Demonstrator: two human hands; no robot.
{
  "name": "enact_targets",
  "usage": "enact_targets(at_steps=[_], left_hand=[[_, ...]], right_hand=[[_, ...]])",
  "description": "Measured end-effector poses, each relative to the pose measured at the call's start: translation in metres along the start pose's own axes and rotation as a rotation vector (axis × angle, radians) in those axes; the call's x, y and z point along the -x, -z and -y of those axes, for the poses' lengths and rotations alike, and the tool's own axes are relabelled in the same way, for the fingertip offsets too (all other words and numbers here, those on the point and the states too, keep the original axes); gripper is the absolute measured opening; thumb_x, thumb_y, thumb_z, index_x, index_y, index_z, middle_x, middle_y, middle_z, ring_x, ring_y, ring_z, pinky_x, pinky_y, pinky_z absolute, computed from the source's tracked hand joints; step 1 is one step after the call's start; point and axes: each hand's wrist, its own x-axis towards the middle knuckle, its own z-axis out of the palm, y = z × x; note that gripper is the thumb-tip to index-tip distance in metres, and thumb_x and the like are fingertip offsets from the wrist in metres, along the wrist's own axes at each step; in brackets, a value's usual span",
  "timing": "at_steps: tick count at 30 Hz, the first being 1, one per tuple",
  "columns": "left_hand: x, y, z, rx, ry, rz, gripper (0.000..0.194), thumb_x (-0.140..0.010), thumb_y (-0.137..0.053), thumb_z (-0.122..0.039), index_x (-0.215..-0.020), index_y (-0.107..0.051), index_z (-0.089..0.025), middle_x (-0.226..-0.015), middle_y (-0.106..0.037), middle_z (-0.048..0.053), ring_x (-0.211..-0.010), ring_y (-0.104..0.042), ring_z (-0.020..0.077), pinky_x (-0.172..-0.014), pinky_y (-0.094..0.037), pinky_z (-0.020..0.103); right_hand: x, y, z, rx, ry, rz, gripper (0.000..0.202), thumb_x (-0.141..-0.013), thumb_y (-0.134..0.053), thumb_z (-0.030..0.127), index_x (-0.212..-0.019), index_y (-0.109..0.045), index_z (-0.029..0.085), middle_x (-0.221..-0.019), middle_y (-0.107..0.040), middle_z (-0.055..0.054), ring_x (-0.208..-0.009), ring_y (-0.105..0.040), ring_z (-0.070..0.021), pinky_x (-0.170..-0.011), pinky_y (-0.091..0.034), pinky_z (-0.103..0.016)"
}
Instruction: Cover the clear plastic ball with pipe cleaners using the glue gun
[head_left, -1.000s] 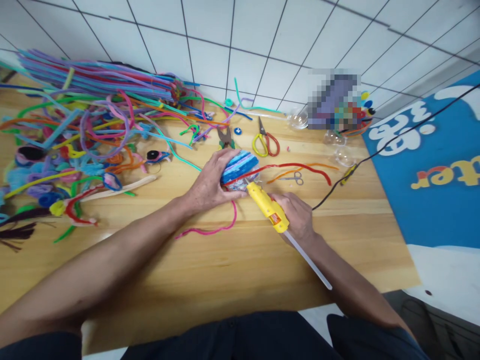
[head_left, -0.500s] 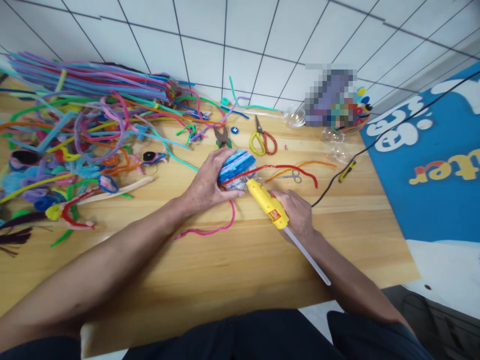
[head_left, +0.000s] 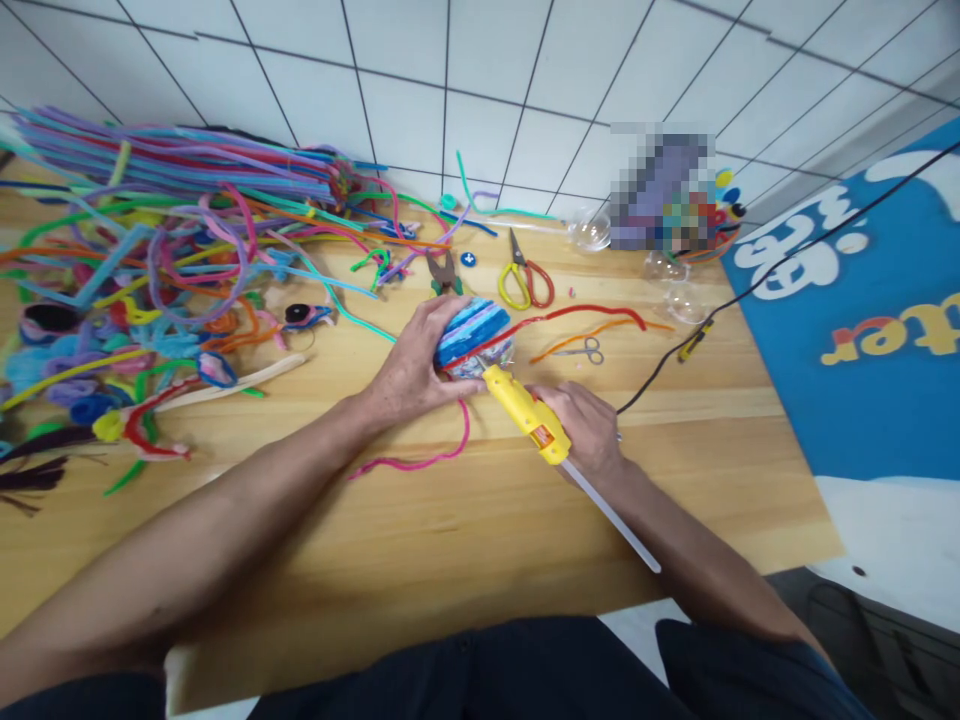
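Observation:
My left hand (head_left: 416, 355) is wrapped round a ball (head_left: 474, 330) covered in blue, white and purple pipe-cleaner stripes, its lower right part still clear and shiny. Across the ball runs a red pipe cleaner (head_left: 574, 311), its loose end sticking out to the right. In my right hand (head_left: 585, 425) is a yellow glue gun (head_left: 529, 412), its nozzle at the lower face of the ball, close beside the red strand; I cannot tell whether it touches. A glue stick (head_left: 615, 515) juts from the gun's back. A pink pipe cleaner (head_left: 412, 464) trails on the table below the ball.
Many loose pipe cleaners (head_left: 202, 250) cover the table's left side. Pliers (head_left: 442, 272), yellow-and-red scissors (head_left: 523, 280) and small scissors (head_left: 589, 350) lie beyond the hands. Clear plastic domes (head_left: 684, 303) stand right. A black cable (head_left: 660, 365) crosses the right side near a yellow cutter (head_left: 695, 342).
The glue gun's nozzle has shifted slightly left and down along the ball. The red pipe cleaner's free end has swung up and to the right. My left hand has stayed nearly still.

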Motion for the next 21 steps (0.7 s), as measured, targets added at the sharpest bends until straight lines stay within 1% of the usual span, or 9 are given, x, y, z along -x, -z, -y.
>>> enact_targets(at_steps=[4, 8, 11, 14, 18, 21], left_hand=[[0.0001, 0.0002, -0.0001, -0.015, -0.003, 0.009, 0.107, -0.082, -0.095, -0.055, -0.168, -0.036, -0.029, -0.158, -0.056, 0.018, -0.149, -0.057, 0.0384, -0.126, -0.050, 0.061], [-0.0001, 0.0000, 0.0004, -0.006, -0.023, -0.009, 0.105, -0.084, -0.093, -0.059, -0.168, -0.037, -0.029, -0.158, -0.057, 0.018, -0.148, -0.058, 0.0379, -0.125, -0.051, 0.060], [-0.0003, 0.0000, 0.0003, -0.011, -0.018, -0.001, 0.107, -0.083, -0.093, -0.060, -0.168, -0.036, -0.029, -0.158, -0.057, 0.018, -0.149, -0.057, 0.0382, -0.125, -0.051, 0.060], [-0.0004, 0.0002, 0.0001, -0.008, -0.007, 0.002, 0.107, -0.082, -0.094, -0.058, -0.168, -0.036, -0.030, -0.158, -0.057, 0.017, -0.149, -0.058, 0.0380, -0.126, -0.051, 0.061], [-0.0001, 0.0007, 0.0006, 0.008, 0.011, 0.012, 0.107, -0.080, -0.096, -0.055, -0.167, -0.038, -0.030, -0.158, -0.057, 0.017, -0.149, -0.058, 0.0386, -0.126, -0.050, 0.061], [0.0003, 0.0014, 0.0009, 0.019, 0.024, 0.018, 0.107, -0.080, -0.097, -0.054, -0.167, -0.039, -0.029, -0.158, -0.057, 0.017, -0.149, -0.057, 0.0386, -0.127, -0.049, 0.061]], right_hand=[[-0.0006, -0.0002, 0.0007, 0.012, -0.005, 0.004, 0.022, -0.111, -0.052, 0.025, -0.126, -0.067, 0.021, -0.089, -0.076, -0.005, -0.074, -0.067, -0.0196, -0.071, -0.051, -0.033], [0.0000, 0.0014, 0.0015, 0.046, -0.026, -0.015, 0.022, -0.110, -0.052, 0.023, -0.126, -0.067, 0.020, -0.089, -0.076, -0.005, -0.076, -0.068, -0.0202, -0.073, -0.052, -0.033], [0.0017, 0.0015, 0.0026, 0.044, -0.053, -0.002, 0.023, -0.111, -0.051, 0.024, -0.126, -0.067, 0.021, -0.090, -0.077, -0.005, -0.078, -0.069, -0.0206, -0.074, -0.053, -0.033], [0.0039, 0.0006, 0.0019, 0.027, -0.045, 0.016, 0.024, -0.110, -0.053, 0.026, -0.128, -0.068, 0.022, -0.091, -0.077, -0.005, -0.076, -0.069, -0.0207, -0.073, -0.053, -0.033], [0.0066, 0.0002, -0.0022, 0.017, -0.070, 0.003, 0.026, -0.110, -0.055, 0.029, -0.131, -0.069, 0.023, -0.092, -0.077, -0.006, -0.080, -0.071, -0.0222, -0.076, -0.054, -0.033], [0.0070, -0.0005, -0.0030, 0.007, -0.073, 0.009, 0.029, -0.111, -0.053, 0.031, -0.133, -0.069, 0.023, -0.092, -0.078, -0.006, -0.080, -0.072, -0.0221, -0.076, -0.055, -0.033]])
